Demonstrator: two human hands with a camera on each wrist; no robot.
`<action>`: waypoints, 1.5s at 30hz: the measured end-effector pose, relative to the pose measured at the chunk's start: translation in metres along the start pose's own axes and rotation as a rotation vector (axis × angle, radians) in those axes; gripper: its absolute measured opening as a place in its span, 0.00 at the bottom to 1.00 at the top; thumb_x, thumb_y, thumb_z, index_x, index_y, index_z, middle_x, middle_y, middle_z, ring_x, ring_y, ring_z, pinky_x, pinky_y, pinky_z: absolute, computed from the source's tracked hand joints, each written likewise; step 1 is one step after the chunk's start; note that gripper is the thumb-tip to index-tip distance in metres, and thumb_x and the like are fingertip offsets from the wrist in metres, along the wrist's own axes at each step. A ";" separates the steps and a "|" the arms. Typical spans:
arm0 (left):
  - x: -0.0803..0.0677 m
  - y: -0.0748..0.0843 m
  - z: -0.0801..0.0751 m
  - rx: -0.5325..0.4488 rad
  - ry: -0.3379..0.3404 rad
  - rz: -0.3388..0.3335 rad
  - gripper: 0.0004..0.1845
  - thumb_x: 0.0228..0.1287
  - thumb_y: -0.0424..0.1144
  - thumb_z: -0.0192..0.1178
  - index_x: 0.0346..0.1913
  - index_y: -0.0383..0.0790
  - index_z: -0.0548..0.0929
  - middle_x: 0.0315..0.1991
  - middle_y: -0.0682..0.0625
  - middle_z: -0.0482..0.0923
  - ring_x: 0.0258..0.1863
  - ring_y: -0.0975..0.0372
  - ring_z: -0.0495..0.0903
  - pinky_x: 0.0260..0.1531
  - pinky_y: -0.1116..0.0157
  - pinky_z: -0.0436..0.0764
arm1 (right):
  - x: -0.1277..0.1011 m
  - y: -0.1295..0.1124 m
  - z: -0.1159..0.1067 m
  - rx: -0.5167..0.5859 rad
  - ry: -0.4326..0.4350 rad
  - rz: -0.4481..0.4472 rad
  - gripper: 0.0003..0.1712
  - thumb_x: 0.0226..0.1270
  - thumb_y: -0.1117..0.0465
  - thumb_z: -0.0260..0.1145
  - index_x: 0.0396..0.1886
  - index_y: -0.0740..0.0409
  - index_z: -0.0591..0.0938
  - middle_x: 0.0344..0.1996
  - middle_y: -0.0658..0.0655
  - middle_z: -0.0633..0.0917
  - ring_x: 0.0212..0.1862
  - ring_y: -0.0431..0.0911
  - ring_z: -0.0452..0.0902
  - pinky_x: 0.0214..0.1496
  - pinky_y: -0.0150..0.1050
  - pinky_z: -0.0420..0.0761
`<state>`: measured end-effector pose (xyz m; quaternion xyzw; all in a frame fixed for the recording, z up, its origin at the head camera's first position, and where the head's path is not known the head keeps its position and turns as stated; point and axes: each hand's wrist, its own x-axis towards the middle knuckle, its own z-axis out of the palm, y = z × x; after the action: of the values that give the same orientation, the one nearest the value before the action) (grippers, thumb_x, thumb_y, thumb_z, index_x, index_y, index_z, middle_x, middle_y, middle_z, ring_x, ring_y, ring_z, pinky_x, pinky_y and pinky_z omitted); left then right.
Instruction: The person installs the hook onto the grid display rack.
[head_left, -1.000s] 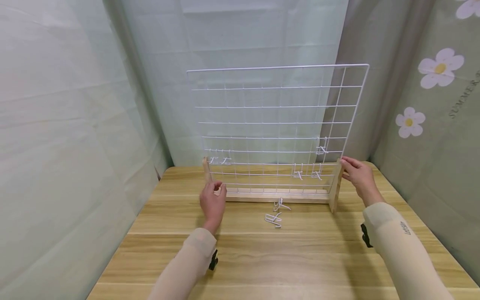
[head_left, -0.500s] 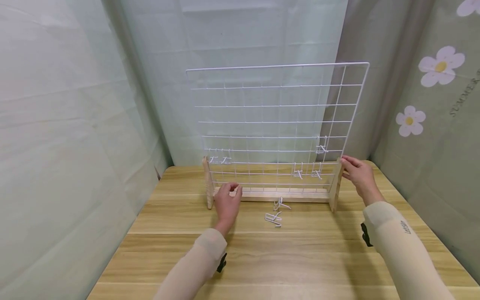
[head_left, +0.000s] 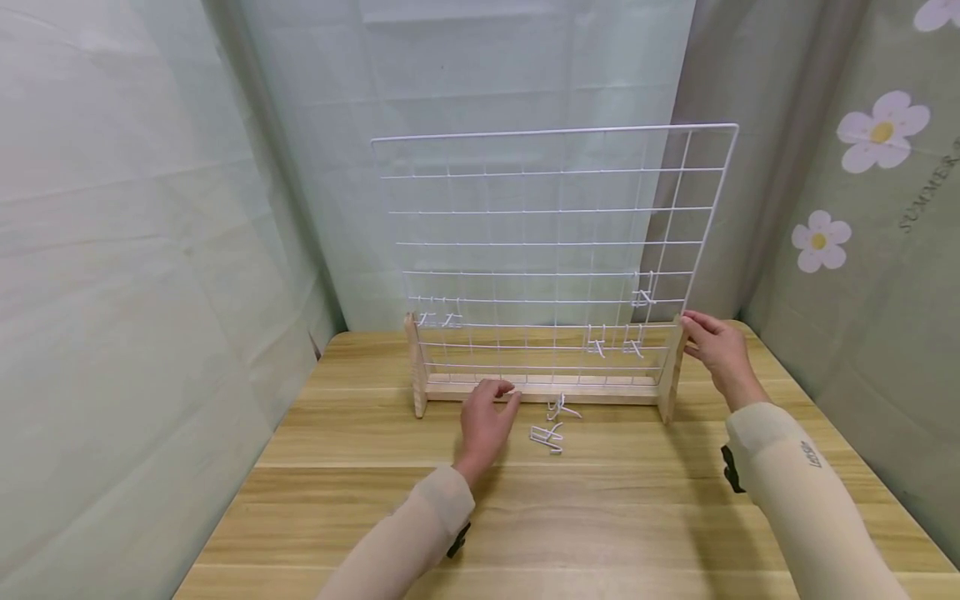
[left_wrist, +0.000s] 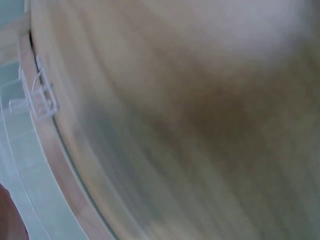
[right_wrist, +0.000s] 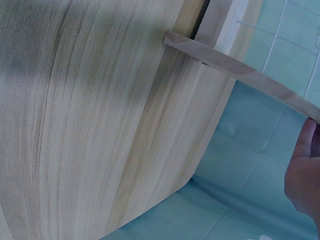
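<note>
A white wire grid panel (head_left: 555, 242) stands upright in a wooden base (head_left: 480, 389) at the back of the table. Several white hooks hang on its lower rows, such as a hook (head_left: 597, 344). Two loose hooks (head_left: 553, 423) lie on the table in front of the base. My left hand (head_left: 491, 412) hovers just left of them, fingers loosely curled and holding nothing. My right hand (head_left: 711, 343) grips the top of the base's right wooden post (head_left: 670, 379); the right wrist view shows that hand (right_wrist: 302, 175) beside the post (right_wrist: 240, 70). The left wrist view is blurred.
The wooden table (head_left: 600, 517) is boxed in by pale green cloth (head_left: 135, 250) on the left and behind, and by a flowered curtain (head_left: 862, 208) on the right. Its near half stretches bare wood toward me.
My left hand has left the base's left post and slid right along the base toward the loose hooks. The right hand and the grid have stayed put.
</note>
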<state>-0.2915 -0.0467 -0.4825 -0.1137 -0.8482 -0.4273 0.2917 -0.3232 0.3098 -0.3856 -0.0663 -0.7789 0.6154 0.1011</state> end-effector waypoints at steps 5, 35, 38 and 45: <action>-0.011 0.005 0.007 0.002 -0.109 0.003 0.07 0.61 0.39 0.70 0.40 0.41 0.86 0.39 0.51 0.84 0.41 0.58 0.81 0.47 0.54 0.74 | 0.000 -0.001 0.000 0.008 0.001 -0.009 0.35 0.77 0.46 0.54 0.72 0.66 0.67 0.64 0.63 0.71 0.59 0.48 0.72 0.57 0.38 0.76; -0.033 0.007 0.035 0.143 -0.285 0.164 0.09 0.56 0.42 0.73 0.38 0.43 0.87 0.37 0.56 0.84 0.41 0.61 0.80 0.43 0.59 0.74 | 0.000 -0.002 0.002 0.011 0.017 0.006 0.34 0.77 0.47 0.55 0.71 0.66 0.68 0.67 0.66 0.70 0.62 0.52 0.72 0.58 0.42 0.76; -0.032 0.005 0.034 0.154 -0.302 0.156 0.09 0.57 0.41 0.73 0.38 0.44 0.87 0.37 0.56 0.84 0.42 0.61 0.80 0.44 0.58 0.74 | 0.000 -0.001 0.001 0.009 0.003 0.004 0.35 0.77 0.46 0.53 0.72 0.66 0.66 0.67 0.67 0.69 0.64 0.54 0.70 0.60 0.43 0.74; -0.029 -0.003 0.029 0.183 -0.351 0.127 0.07 0.58 0.42 0.72 0.39 0.46 0.87 0.40 0.54 0.84 0.45 0.61 0.80 0.48 0.56 0.74 | 0.000 0.000 0.000 0.011 -0.005 0.001 0.35 0.77 0.46 0.53 0.73 0.65 0.66 0.68 0.67 0.68 0.66 0.56 0.68 0.61 0.44 0.73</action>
<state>-0.2810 -0.0241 -0.5152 -0.2128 -0.9125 -0.3026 0.1748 -0.3227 0.3098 -0.3852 -0.0648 -0.7758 0.6197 0.0993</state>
